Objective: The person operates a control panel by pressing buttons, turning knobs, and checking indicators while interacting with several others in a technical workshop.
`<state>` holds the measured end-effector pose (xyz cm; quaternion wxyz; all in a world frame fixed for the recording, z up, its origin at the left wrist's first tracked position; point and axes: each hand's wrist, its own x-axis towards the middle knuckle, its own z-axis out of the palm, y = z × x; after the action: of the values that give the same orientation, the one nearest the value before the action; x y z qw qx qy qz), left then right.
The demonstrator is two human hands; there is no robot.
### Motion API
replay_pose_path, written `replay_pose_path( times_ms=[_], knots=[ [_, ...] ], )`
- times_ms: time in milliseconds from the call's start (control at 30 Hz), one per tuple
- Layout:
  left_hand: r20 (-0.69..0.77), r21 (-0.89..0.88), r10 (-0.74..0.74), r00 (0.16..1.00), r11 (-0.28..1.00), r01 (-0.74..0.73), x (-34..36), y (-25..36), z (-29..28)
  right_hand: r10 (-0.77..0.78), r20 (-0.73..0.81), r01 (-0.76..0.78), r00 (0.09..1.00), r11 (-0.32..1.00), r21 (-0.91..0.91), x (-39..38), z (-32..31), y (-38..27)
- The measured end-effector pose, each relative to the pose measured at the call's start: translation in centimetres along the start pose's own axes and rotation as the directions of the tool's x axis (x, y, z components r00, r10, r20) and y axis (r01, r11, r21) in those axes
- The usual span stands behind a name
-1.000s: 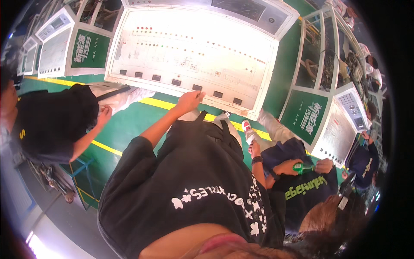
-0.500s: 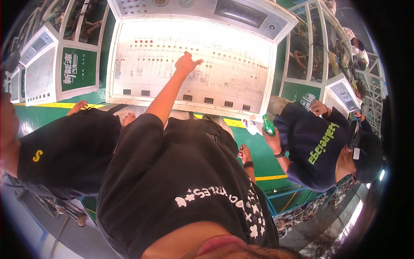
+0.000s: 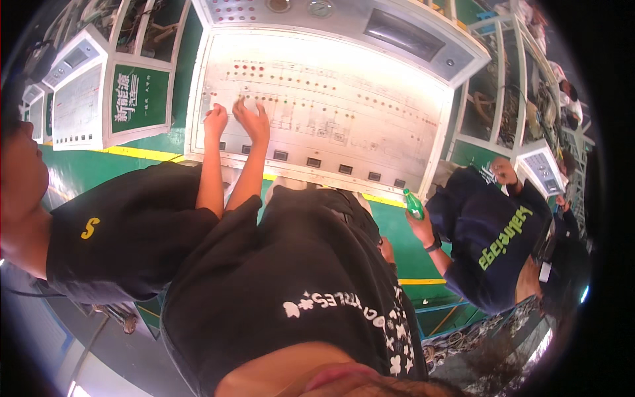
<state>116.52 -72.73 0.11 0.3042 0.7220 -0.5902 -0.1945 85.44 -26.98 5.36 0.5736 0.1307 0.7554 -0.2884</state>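
Note:
My left hand [image 3: 253, 121] is raised over the left part of a large white training panel [image 3: 291, 149]. Its fingers are spread and partly bent, with the tips close to a row of small coloured sockets; I cannot tell if they touch. Nothing shows in it. Beside it, further left, a co-worker's hand [image 3: 215, 121] also reaches to the panel, partly curled. My right hand [image 3: 387, 251] hangs low at my right side, half hidden by my black T-shirt [image 3: 284, 264], so its fingers cannot be made out.
On the right, a person in a dark printed shirt [image 3: 489, 231] holds a green bottle [image 3: 414, 205]. The co-worker in black [image 3: 132, 231] stands close on my left. Above the panel is a grey console [image 3: 344, 26] with gauges and a dark screen. Another panel stand [image 3: 79, 99] is at left.
My left hand has moved left along the panel, its fingers now spread. The left co-worker's hand has come up from below to the panel beside mine. My right hand is now more hidden.

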Motion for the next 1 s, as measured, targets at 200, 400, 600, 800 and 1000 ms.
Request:
replay_pose_path(
  times_ms=[200,400,600,800,1000],
  knots=[
    [-0.103,0.361,0.059,0.993,0.932,-0.018,6.7,-3.2,3.7,0.067,-0.003,-0.066,0.998,0.988,0.142,-3.6,-3.3,0.3],
    [-0.059,0.308,0.192,0.98,0.937,-0.165,4.9,-3.1,2.7,0.112,-0.193,-0.095,0.975,0.991,0.095,-6.1,-3.0,3.9],
    [0.091,0.119,0.362,0.928,0.921,-0.371,0.4,-3.5,-0.9,-0.125,-0.011,0.116,0.992,0.95,-0.291,-4.2,-2.6,6.5],
    [0.06,-0.091,0.35,0.935,0.934,-0.344,-0.3,-4.1,-0.7,0.033,-0.069,-0.024,0.997,0.99,0.136,-2.6,-3.0,4.3],
    [0.054,-0.073,0.249,0.967,0.967,-0.245,0.0,-2.9,-3.1,-0.056,-0.114,0.065,0.992,0.995,0.079,-3.7,-3.1,-0.8]
  ],
)
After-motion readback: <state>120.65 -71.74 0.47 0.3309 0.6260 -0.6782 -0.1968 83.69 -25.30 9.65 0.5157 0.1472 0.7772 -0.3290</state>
